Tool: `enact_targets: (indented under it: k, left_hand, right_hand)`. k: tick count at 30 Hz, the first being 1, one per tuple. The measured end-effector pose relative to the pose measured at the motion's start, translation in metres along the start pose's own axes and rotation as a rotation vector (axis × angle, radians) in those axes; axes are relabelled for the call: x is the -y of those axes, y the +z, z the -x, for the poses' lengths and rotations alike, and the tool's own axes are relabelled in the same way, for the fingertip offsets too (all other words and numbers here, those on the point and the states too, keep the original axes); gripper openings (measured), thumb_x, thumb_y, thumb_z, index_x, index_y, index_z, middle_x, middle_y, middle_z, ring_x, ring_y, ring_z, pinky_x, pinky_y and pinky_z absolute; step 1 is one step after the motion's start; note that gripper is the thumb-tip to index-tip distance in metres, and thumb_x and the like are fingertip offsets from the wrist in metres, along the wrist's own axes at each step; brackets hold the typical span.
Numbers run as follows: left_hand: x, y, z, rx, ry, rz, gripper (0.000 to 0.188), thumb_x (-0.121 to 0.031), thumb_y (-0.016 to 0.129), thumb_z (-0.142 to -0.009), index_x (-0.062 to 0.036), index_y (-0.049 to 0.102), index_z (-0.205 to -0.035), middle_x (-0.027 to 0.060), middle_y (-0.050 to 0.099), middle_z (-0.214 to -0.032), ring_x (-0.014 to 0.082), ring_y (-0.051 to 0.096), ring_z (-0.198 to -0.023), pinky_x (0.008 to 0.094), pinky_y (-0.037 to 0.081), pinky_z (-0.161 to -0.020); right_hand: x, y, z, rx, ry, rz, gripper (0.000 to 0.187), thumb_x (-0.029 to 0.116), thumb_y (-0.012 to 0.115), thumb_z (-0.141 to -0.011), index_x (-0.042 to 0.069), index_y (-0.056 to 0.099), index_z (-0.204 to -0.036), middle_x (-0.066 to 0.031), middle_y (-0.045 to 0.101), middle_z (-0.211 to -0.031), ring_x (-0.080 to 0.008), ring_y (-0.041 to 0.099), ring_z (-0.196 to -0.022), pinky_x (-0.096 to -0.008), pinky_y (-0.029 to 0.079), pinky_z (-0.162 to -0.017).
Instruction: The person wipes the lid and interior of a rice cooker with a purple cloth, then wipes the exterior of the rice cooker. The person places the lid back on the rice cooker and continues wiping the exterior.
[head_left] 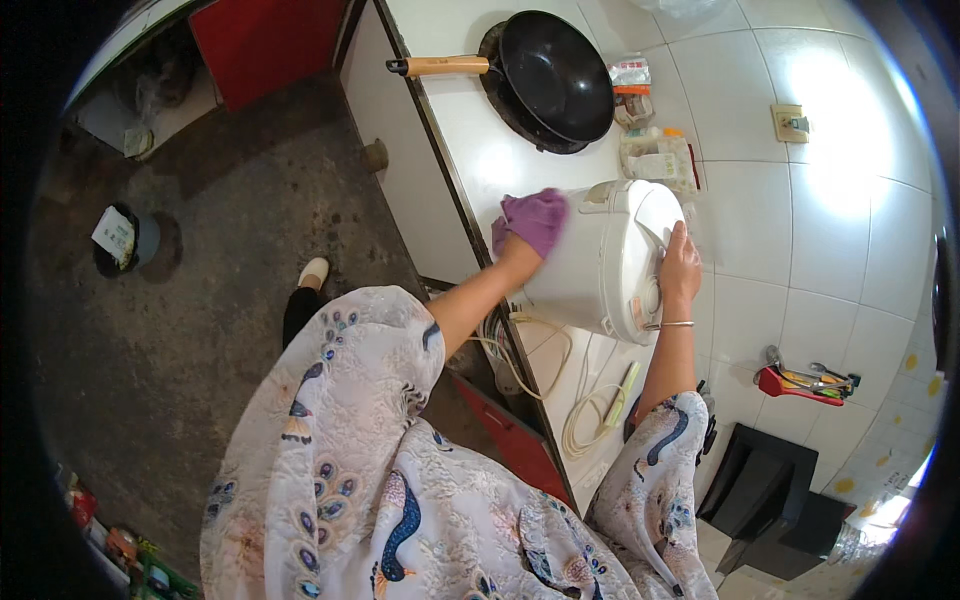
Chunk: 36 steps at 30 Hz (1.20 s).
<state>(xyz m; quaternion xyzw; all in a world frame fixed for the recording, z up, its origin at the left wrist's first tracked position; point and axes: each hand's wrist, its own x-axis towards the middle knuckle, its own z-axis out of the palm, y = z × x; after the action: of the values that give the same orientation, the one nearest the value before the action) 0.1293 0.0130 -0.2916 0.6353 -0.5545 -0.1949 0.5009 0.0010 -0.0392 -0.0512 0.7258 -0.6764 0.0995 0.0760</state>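
A white rice cooker (590, 255) stands on the white counter, its lid side turned toward the right of the picture. My left hand (520, 255) is closed on a purple cloth (537, 220) and presses it against the cooker's side; the cloth covers most of the fingers. On the far side of the lid, my right hand (679, 268) holds the cooker at its rim, with the thumb and fingers curved along the edge. A thin bangle (676, 324) circles the right wrist.
Beyond the cooker, a black wok (556, 78) with a wooden handle rests on a stove. Small packets (658, 160) line the tiled wall. Pale cable (590, 425) lies coiled nearer me. A red cabinet door (505, 435) hangs open below the counter; a bin (140, 240) stands on the floor.
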Motion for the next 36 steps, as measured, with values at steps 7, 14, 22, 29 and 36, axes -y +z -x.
enact_targets:
  k: [7, 14, 22, 29, 36]
  left_hand:
    - [-0.065, -0.033, -0.008, 0.016, -0.093, 0.330, 0.055, -0.019, 0.058, -0.089, -0.0015, 0.039, -0.138, 0.0174, 0.050, -0.131, 0.0314, 0.049, -0.121, 0.0419, 0.035, -0.106]
    - [-0.010, -0.037, -0.020, 0.263, -0.096, 0.131, 0.031, -0.009, 0.051, -0.087, 0.0009, 0.051, -0.117, 0.0164, 0.059, -0.094, 0.0305, 0.059, -0.089, 0.0424, 0.046, -0.076]
    - [-0.078, -0.058, -0.083, 0.141, 0.284, 0.940, 0.027, -0.013, 0.059, -0.088, -0.0084, 0.062, -0.115, 0.0107, 0.062, -0.115, 0.0274, 0.056, -0.110, 0.0365, 0.045, -0.094]
    - [-0.073, -0.056, -0.066, 0.172, -0.020, 1.039, 0.048, -0.025, 0.067, -0.085, -0.0070, 0.053, -0.127, 0.0133, 0.060, -0.123, 0.0252, 0.059, -0.112, 0.0378, 0.045, -0.096]
    - [-0.007, -0.041, -0.067, 0.369, 0.266, 0.370, 0.032, -0.015, 0.055, -0.089, -0.0073, 0.057, -0.120, 0.0164, 0.055, -0.127, 0.0304, 0.051, -0.119, 0.0426, 0.041, -0.101]
  right_hand:
    - [-0.026, -0.009, -0.002, 0.215, -0.117, -0.027, 0.054, 0.049, 0.049, -0.093, 0.000, 0.061, -0.113, -0.0274, 0.063, -0.107, -0.0436, 0.060, -0.100, -0.0471, 0.046, -0.086]
    - [-0.036, -0.016, 0.006, 0.163, -0.242, 0.037, 0.053, 0.045, 0.062, -0.087, -0.003, 0.055, -0.111, -0.0298, 0.064, -0.096, -0.0481, 0.061, -0.090, -0.0511, 0.049, -0.077]
    - [-0.015, -0.014, 0.010, 0.089, -0.013, 0.047, 0.058, 0.054, 0.058, -0.088, -0.004, 0.056, -0.093, -0.0295, 0.065, -0.088, -0.0470, 0.063, -0.085, -0.0513, 0.049, -0.075]
    - [-0.008, -0.013, 0.012, 0.111, 0.048, 0.067, 0.058, 0.054, 0.059, -0.087, -0.004, 0.058, -0.097, -0.0285, 0.065, -0.088, -0.0463, 0.063, -0.085, -0.0506, 0.050, -0.074]
    - [-0.011, -0.017, 0.015, 0.097, 0.049, 0.073, 0.057, 0.052, 0.061, -0.087, -0.004, 0.059, -0.100, -0.0286, 0.065, -0.090, -0.0469, 0.062, -0.086, -0.0492, 0.049, -0.074]
